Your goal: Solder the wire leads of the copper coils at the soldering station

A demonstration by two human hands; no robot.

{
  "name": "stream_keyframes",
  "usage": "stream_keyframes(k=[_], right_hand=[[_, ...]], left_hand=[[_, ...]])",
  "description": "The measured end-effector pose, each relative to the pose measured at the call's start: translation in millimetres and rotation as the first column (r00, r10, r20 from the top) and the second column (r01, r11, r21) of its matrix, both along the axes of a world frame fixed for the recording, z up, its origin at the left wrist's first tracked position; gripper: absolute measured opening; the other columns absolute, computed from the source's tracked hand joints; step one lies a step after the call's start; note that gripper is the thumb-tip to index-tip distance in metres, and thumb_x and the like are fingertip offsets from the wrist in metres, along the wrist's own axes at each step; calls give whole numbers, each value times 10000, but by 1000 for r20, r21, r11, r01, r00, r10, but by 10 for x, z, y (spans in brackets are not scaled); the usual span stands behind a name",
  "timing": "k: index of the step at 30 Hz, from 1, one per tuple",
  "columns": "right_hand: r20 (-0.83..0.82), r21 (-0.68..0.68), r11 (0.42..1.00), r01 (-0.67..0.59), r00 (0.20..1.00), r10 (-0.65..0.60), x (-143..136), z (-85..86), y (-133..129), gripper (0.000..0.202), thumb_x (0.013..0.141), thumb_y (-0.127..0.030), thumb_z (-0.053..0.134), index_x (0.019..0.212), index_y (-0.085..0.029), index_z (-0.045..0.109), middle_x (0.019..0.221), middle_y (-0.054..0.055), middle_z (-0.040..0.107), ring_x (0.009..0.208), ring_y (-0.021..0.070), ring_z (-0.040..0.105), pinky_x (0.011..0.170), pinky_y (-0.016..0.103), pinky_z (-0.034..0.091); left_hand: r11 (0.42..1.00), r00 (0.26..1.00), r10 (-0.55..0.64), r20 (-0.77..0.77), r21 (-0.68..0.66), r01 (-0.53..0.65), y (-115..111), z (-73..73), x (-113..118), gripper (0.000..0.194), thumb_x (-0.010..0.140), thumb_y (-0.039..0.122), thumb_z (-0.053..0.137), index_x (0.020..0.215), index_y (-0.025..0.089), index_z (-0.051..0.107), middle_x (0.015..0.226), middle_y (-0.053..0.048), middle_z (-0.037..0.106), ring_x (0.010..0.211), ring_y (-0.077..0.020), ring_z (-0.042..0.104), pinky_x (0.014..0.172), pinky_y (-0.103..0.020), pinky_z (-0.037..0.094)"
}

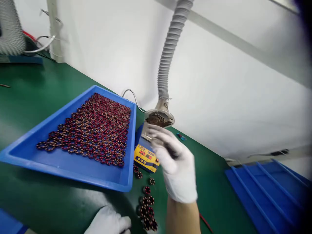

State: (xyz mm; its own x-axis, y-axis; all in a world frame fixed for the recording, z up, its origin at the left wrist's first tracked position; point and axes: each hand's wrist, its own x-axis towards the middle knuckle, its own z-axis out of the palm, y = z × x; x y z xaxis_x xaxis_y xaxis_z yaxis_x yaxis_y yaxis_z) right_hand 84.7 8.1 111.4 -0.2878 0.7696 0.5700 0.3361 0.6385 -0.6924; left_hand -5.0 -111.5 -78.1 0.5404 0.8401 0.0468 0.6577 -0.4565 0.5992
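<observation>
My right hand (174, 159), in a white glove, is raised over the yellow and blue soldering unit (146, 157), just below the round fume hood (159, 118). Its thumb and fingers come together around something I cannot make out. Low in the view, my left hand (108, 222), also white-gloved, is by the green table's near side with its fingers curled; what they hold, if anything, is hidden. Between the two hands stand several small dark ring coils (147, 211) with copper and red marks. A blue tray (65, 169) on the left holds many similar ring coils (99, 126).
A grey flexible duct (169, 48) hangs down to the hood. Ribbed blue trays (265, 191) lie at the right. Another hose (11, 29) is at the far left, and a small blue item (181, 136) lies near the wall.
</observation>
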Motion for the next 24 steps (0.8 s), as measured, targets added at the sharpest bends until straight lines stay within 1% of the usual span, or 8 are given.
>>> stream_keyframes(k=[3,7,10,16,19,20,22,24], right_hand=[[-404,40,952,302,877,-261,433,-82,-302,341,807,-100,558,1067,-317,598,1117,-1,612,1035,196,578,929,436,449],[-649,65,857,511,674,-353,680,-164,-522,338,851,-62,460,978,-327,628,1071,-48,611,1010,147,581,975,381,421],[-665,67,871,487,673,-325,793,-164,-533,317,846,-68,464,912,-316,651,1005,-38,642,968,172,605,926,413,458],[-572,-18,961,276,785,-236,1110,-238,-454,215,794,-148,590,926,-298,671,988,24,676,983,235,610,810,430,510],[-591,-141,944,297,740,-321,1240,-288,-353,158,785,-205,609,915,-267,674,992,58,683,990,260,612,837,464,493],[-619,-198,941,274,710,-337,1256,-303,-305,139,785,-233,611,906,-258,675,984,63,689,986,258,616,862,467,482],[-684,-292,950,110,670,-288,1237,-340,-193,188,762,-301,634,943,-258,659,1027,74,680,992,262,618,881,459,476],[-736,-295,944,-150,666,-124,1170,-405,-77,355,683,-388,696,1011,-271,626,1063,92,665,970,284,627,831,451,506]], left_hand=[[998,996,47,-73,36,-45,97,100,152,114,826,189,510,860,217,615,662,-9,636,632,-173,596,622,-303,458],[990,981,69,-181,132,-45,265,258,376,375,792,66,476,1105,260,544,1052,-51,649,807,-195,606,703,-326,453],[978,952,59,-299,208,5,408,239,547,432,727,-8,512,1092,213,577,1269,-133,532,870,-268,603,682,-391,452],[931,915,95,-392,360,57,579,248,722,320,696,-72,481,914,95,645,1165,-182,603,927,-313,607,662,-411,481],[842,959,151,-239,540,2,714,636,664,342,766,-31,414,1019,128,582,1178,-122,600,1005,-253,572,750,-392,480],[759,990,138,-32,646,-85,772,804,642,274,798,16,419,980,149,574,1140,-97,616,1033,-240,549,786,-387,469],[625,955,113,273,728,-282,890,1115,622,172,818,99,480,943,196,548,1101,-56,603,1083,-211,499,860,-370,445],[586,880,83,468,691,-423,994,1318,643,162,803,134,532,928,237,539,1130,-31,555,1124,-194,466,917,-360,435]])
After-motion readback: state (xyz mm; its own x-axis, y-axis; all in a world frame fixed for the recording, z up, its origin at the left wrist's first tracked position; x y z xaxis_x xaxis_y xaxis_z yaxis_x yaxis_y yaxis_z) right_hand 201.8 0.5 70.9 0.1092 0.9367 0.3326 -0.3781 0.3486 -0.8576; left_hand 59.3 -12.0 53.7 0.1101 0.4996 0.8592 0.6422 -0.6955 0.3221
